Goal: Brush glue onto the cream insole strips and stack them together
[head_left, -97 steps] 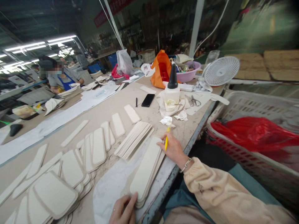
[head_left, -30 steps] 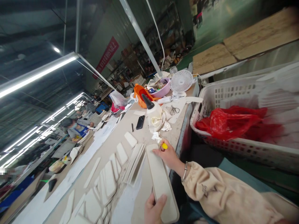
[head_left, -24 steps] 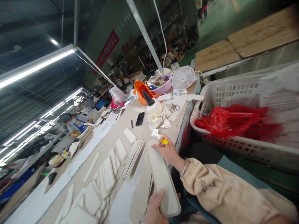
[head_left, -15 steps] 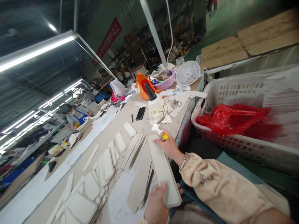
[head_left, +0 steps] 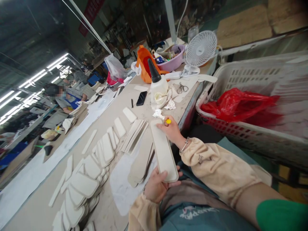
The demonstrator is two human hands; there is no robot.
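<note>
A long cream panel (head_left: 165, 152) with rounded corners is held between both hands, tilted over the table's near edge. My left hand (head_left: 156, 186) grips its near end, thumb on top and fingers underneath. My right hand (head_left: 172, 130) is closed at the far end, thumb on the panel's face. A small yellow-ended thing (head_left: 168, 121) sticks out of that same hand; the rest of it is hidden. Left of the panel lies a stack of long grey-beige pieces (head_left: 141, 157) on white paper. Crumpled white tissue (head_left: 158, 113) lies just beyond my right hand.
Many cream pieces (head_left: 84, 184) lie overlapping on the table at left. Farther back are a black-nozzled white bottle (head_left: 158, 88), a phone (head_left: 141, 98), scissors (head_left: 182, 88) and a white fan (head_left: 201, 48). A white crate (head_left: 223, 72) with a red bag (head_left: 238, 104) stands right. Across the table a person works.
The view has tipped downward and shifted, so more of my lap and sleeves shows. Both hands keep hold of the panel; my left fingers are more spread beneath it.
</note>
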